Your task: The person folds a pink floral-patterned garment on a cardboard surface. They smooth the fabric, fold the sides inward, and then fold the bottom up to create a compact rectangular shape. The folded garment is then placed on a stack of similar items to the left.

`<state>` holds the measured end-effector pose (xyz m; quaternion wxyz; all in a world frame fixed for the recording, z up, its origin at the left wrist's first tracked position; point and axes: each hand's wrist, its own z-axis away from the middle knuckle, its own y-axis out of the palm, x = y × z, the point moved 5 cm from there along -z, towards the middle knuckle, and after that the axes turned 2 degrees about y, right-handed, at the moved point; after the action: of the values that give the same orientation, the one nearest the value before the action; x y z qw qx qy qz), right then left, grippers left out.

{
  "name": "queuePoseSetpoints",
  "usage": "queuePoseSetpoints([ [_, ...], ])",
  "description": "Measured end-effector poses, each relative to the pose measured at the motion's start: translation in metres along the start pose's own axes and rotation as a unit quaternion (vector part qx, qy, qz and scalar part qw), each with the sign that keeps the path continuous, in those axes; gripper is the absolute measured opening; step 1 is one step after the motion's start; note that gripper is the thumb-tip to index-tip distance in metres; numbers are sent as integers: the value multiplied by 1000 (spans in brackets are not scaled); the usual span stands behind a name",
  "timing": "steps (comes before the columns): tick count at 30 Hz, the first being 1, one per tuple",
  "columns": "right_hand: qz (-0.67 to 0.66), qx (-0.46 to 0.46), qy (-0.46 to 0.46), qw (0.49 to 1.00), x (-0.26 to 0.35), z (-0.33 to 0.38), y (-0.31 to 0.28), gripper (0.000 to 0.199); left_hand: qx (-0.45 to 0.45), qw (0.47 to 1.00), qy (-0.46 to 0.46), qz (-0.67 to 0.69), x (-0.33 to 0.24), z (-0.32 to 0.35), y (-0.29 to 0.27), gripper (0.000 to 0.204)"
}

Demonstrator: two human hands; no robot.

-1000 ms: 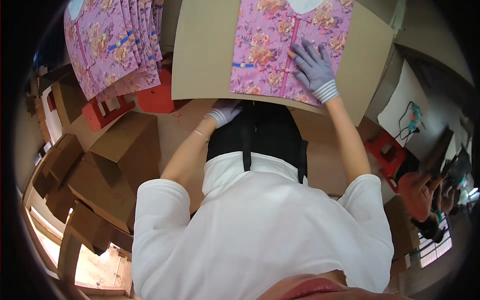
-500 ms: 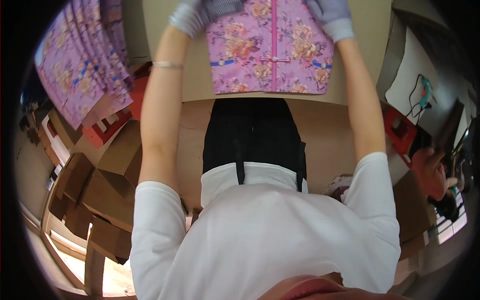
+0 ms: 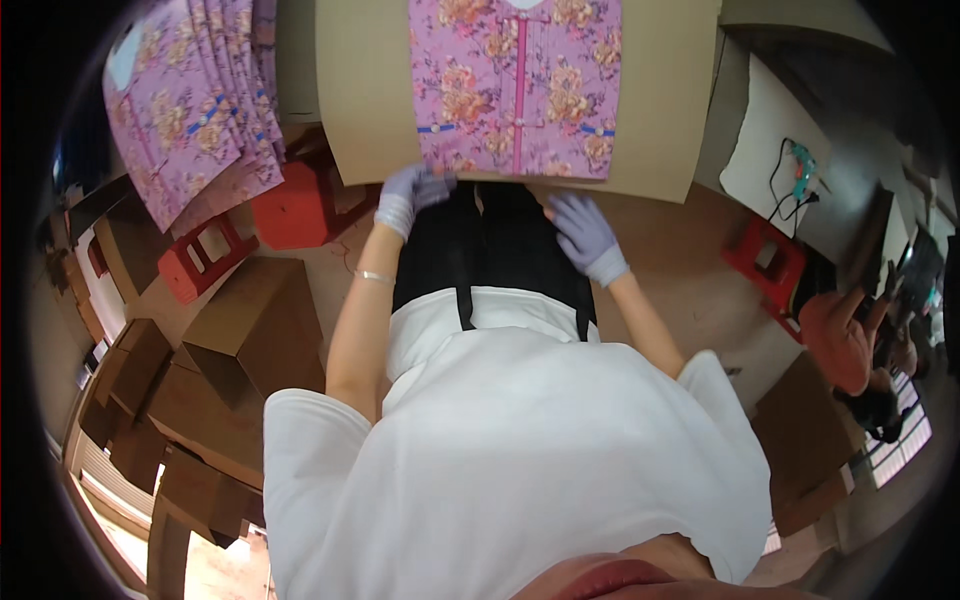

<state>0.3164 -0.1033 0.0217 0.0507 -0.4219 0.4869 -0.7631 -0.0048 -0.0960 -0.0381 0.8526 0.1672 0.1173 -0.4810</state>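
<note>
A flat, vest-shaped pink-purple piece (image 3: 465, 110) with a flower print lies on a tan board (image 3: 660, 110) in front of me. It has a bright pink middle strip and short blue bands at the sides. My left hand (image 3: 412, 195), in a pale lilac glove, is at the board's near edge, just below the piece's lower left corner. Its fingers stretch out and hold nothing. My right hand (image 3: 588, 238), gloved alike, hovers apart from the board's near edge over my lap, fingers spread and bare of any thing.
Several matching flowered pieces (image 3: 175, 130) hang in a stack at the left. Red stools (image 3: 295, 208) and cardboard boxes (image 3: 250, 320) stand on that side. To the right are a teal corded tool (image 3: 803, 170), another red stool (image 3: 768, 255) and a person (image 3: 838, 335).
Both my hands have left the upper part of the flowered piece and drawn back toward me to the board's near edge. The piece's neck opening now shows.
</note>
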Motion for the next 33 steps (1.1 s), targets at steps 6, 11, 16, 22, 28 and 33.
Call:
queuePoseSetpoints([
  [6,-266,-171,292,903,-29,44,-47,32,32,998,16,-58,-9,41,-22,33],
  [11,-334,-231,358,841,-88,-18,-45,33,27,994,79,-74,-62,16,24,36],
  [16,-284,-204,321,880,-110,-82,-69,33,118,980,162,10,-108,-11,58,43],
  [22,-324,-263,263,870,-160,-144,-102,23,121,967,223,-32,-189,-71,102,51],
  [28,-488,-242,322,774,-134,-174,-108,21,134,959,225,104,-209,-111,96,46],
  [33,-399,-263,324,817,-104,-101,-61,25,104,966,206,120,-211,-113,74,47],
])
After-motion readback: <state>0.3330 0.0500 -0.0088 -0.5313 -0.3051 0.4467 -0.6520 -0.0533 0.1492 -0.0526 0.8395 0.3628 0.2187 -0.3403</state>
